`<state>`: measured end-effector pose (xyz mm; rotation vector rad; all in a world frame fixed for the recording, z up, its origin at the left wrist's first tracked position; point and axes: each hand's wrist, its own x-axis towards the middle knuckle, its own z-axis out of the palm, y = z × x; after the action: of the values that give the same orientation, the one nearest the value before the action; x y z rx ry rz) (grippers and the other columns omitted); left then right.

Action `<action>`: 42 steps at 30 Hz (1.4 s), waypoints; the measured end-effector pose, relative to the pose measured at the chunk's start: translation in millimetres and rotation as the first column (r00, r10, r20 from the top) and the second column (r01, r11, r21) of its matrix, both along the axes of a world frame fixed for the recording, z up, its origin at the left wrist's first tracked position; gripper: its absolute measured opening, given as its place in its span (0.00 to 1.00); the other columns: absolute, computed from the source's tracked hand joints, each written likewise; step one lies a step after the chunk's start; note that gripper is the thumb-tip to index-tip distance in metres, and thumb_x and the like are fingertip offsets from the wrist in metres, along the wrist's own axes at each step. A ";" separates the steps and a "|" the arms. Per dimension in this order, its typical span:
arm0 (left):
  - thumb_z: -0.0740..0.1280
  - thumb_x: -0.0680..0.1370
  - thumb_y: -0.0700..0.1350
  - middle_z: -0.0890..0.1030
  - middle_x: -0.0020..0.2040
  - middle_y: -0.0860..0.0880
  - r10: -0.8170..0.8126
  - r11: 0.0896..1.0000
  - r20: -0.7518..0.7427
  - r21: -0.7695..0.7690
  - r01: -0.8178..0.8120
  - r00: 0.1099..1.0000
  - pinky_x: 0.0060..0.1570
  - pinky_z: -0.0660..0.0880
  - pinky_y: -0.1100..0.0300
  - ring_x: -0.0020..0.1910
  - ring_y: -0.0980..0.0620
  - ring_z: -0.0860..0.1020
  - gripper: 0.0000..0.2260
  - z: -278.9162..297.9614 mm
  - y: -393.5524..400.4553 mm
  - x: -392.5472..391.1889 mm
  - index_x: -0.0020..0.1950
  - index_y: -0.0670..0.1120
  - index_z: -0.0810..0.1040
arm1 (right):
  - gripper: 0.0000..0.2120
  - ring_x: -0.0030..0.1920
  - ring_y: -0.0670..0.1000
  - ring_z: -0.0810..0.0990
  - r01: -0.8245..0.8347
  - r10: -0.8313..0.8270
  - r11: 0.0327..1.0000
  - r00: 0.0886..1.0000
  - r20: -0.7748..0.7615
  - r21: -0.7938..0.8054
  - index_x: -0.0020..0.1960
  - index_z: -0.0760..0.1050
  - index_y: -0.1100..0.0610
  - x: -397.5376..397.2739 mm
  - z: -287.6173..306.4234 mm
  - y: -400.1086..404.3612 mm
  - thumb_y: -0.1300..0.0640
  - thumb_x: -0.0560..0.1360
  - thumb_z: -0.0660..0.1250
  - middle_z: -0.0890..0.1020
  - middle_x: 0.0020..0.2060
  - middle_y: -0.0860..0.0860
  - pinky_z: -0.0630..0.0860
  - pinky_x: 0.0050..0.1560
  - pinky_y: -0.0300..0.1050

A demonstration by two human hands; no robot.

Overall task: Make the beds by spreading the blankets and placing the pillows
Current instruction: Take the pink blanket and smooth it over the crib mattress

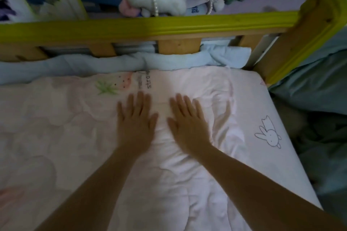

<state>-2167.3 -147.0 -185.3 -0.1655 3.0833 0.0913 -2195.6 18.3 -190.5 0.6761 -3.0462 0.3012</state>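
Both the left hand (pixel 136 121) and right hand (pixel 187 122) lay flat, fingers straight, pressing the pink blanket (pixel 75 127) near the rail (pixel 131 29). The blanket looked mostly spread. No pillow was visible.

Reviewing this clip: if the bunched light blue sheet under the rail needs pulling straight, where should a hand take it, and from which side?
Probably at the loose folded end near the corner post, coming from the mattress side. It sticks out free there; elsewhere the light blue sheet is wedged against the slats.
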 end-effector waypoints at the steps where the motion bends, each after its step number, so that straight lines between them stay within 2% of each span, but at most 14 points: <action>1: 0.38 0.78 0.60 0.51 0.79 0.46 0.004 1.000 0.046 -0.009 -0.004 0.999 0.75 0.47 0.42 0.77 0.42 0.51 0.32 -5.5 -3.4 13.9 0.79 0.47 0.50 | 0.27 0.76 0.55 0.57 0.008 -0.009 0.999 1.000 0.022 0.039 0.77 0.56 0.55 8.2 -1.4 27.0 0.46 0.80 0.48 0.58 0.76 0.54 0.44 0.75 0.50; 5: 0.42 0.79 0.61 0.50 0.79 0.44 0.090 0.996 0.037 -0.012 -0.089 0.995 0.74 0.46 0.40 0.77 0.38 0.50 0.31 -6.0 -12.4 29.2 0.79 0.46 0.52 | 0.29 0.77 0.58 0.46 0.477 -0.511 0.846 0.853 0.107 0.240 0.78 0.41 0.55 30.8 10.2 110.8 0.43 0.81 0.41 0.47 0.77 0.58 0.43 0.76 0.58; 10: 0.42 0.78 0.60 0.54 0.78 0.44 -0.243 0.968 -0.034 0.049 0.245 0.969 0.73 0.48 0.42 0.77 0.40 0.52 0.32 7.5 46.2 69.8 0.78 0.45 0.56 | 0.27 0.60 0.61 0.72 0.589 -0.588 0.808 0.805 0.079 0.010 0.76 0.54 0.51 94.2 20.7 77.2 0.42 0.80 0.47 0.71 0.64 0.59 0.68 0.58 0.54; 13: 0.43 0.80 0.60 0.47 0.79 0.48 -0.181 0.981 0.096 0.087 0.173 0.979 0.74 0.43 0.44 0.78 0.43 0.45 0.29 -6.1 65.8 105.8 0.79 0.49 0.49 | 0.25 0.55 0.62 0.75 0.819 -0.809 0.574 0.568 0.150 0.000 0.70 0.62 0.56 118.7 25.2 107.2 0.43 0.80 0.49 0.76 0.58 0.60 0.70 0.53 0.53; 18: 0.42 0.79 0.59 0.47 0.79 0.44 0.026 0.976 0.093 0.215 -0.046 0.995 0.74 0.43 0.41 0.77 0.41 0.45 0.31 1.9 104.2 118.1 0.79 0.47 0.49 | 0.16 0.47 0.61 0.79 0.486 -0.448 0.844 0.871 0.200 -0.226 0.67 0.63 0.56 150.4 32.3 140.0 0.57 0.80 0.57 0.80 0.49 0.60 0.68 0.43 0.47; 20: 0.41 0.77 0.60 0.49 0.79 0.43 -0.044 0.954 -0.020 0.297 0.048 0.999 0.74 0.42 0.42 0.77 0.40 0.46 0.32 7.3 131.6 128.9 0.79 0.48 0.52 | 0.19 0.47 0.62 0.79 0.506 -0.500 0.840 0.862 0.082 -0.195 0.69 0.61 0.54 144.7 37.1 160.1 0.62 0.79 0.55 0.79 0.49 0.60 0.69 0.43 0.49; 23: 0.47 0.80 0.59 0.59 0.77 0.45 -0.397 0.902 -0.139 0.122 0.414 0.907 0.75 0.49 0.43 0.77 0.42 0.55 0.29 -10.3 157.1 173.7 0.77 0.46 0.59 | 0.20 0.49 0.64 0.77 0.572 -0.569 0.820 0.819 0.074 -0.022 0.71 0.60 0.54 159.4 25.7 174.0 0.60 0.80 0.53 0.76 0.52 0.61 0.72 0.45 0.53; 26: 0.49 0.81 0.56 0.62 0.76 0.46 -0.417 0.902 -0.129 0.061 0.427 0.900 0.74 0.53 0.45 0.76 0.43 0.58 0.26 -30.7 150.9 185.3 0.76 0.45 0.61 | 0.21 0.61 0.63 0.71 0.683 -0.683 0.730 0.730 -0.030 0.006 0.72 0.60 0.56 172.8 20.4 146.2 0.54 0.80 0.53 0.70 0.64 0.62 0.69 0.56 0.55; 31: 0.41 0.80 0.56 0.55 0.79 0.48 -0.438 0.899 -0.044 0.011 0.439 0.898 0.75 0.47 0.46 0.78 0.46 0.52 0.28 -22.9 139.2 170.7 0.78 0.47 0.55 | 0.26 0.77 0.53 0.51 0.393 -0.393 0.919 0.919 0.021 -0.023 0.78 0.53 0.54 286.9 2.6 129.2 0.47 0.82 0.46 0.55 0.77 0.53 0.46 0.76 0.52; 33: 0.38 0.80 0.58 0.52 0.79 0.48 -0.356 0.934 -0.020 0.000 0.356 0.934 0.75 0.45 0.44 0.78 0.45 0.49 0.30 -21.0 138.3 178.7 0.79 0.47 0.52 | 0.27 0.78 0.52 0.45 0.559 -0.566 0.824 0.821 0.077 0.092 0.78 0.47 0.53 335.6 -4.3 154.0 0.46 0.82 0.42 0.48 0.78 0.52 0.42 0.76 0.52; 36: 0.43 0.81 0.58 0.49 0.79 0.45 -0.331 0.942 -0.047 0.046 0.333 0.942 0.75 0.45 0.41 0.78 0.41 0.46 0.29 -11.5 154.9 204.0 0.79 0.46 0.51 | 0.29 0.77 0.58 0.42 0.884 -0.883 0.455 0.432 0.180 0.106 0.78 0.43 0.57 320.2 10.4 164.6 0.46 0.81 0.40 0.45 0.77 0.58 0.41 0.77 0.56; 39: 0.48 0.81 0.56 0.57 0.78 0.45 -0.634 0.769 -0.118 0.009 0.639 0.764 0.73 0.53 0.40 0.77 0.43 0.54 0.27 -7.7 146.6 247.3 0.78 0.44 0.58 | 0.28 0.78 0.54 0.47 0.477 -0.477 0.879 0.874 0.098 0.023 0.78 0.48 0.55 316.4 11.9 138.0 0.46 0.81 0.44 0.48 0.77 0.54 0.41 0.77 0.52; 40: 0.48 0.81 0.57 0.59 0.77 0.46 -0.663 0.747 -0.094 -0.020 0.664 0.743 0.73 0.54 0.41 0.77 0.44 0.56 0.27 -10.8 130.2 251.3 0.77 0.44 0.59 | 0.27 0.78 0.52 0.46 0.334 -0.338 0.941 0.935 0.106 0.055 0.78 0.48 0.53 322.9 8.5 138.6 0.46 0.81 0.44 0.48 0.77 0.51 0.41 0.76 0.51; 42: 0.48 0.81 0.57 0.59 0.77 0.46 -0.533 0.846 -0.076 -0.069 0.529 0.843 0.74 0.51 0.43 0.76 0.44 0.57 0.27 -17.2 96.2 236.6 0.77 0.45 0.59 | 0.27 0.78 0.51 0.43 0.484 -0.499 0.865 0.856 0.133 0.129 0.78 0.44 0.53 330.8 -0.7 151.1 0.47 0.82 0.42 0.46 0.78 0.51 0.40 0.77 0.50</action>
<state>-1930.7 -50.8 -202.4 0.7147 3.0880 0.0040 -1864.8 169.4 -191.3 -0.1582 -3.2524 0.2126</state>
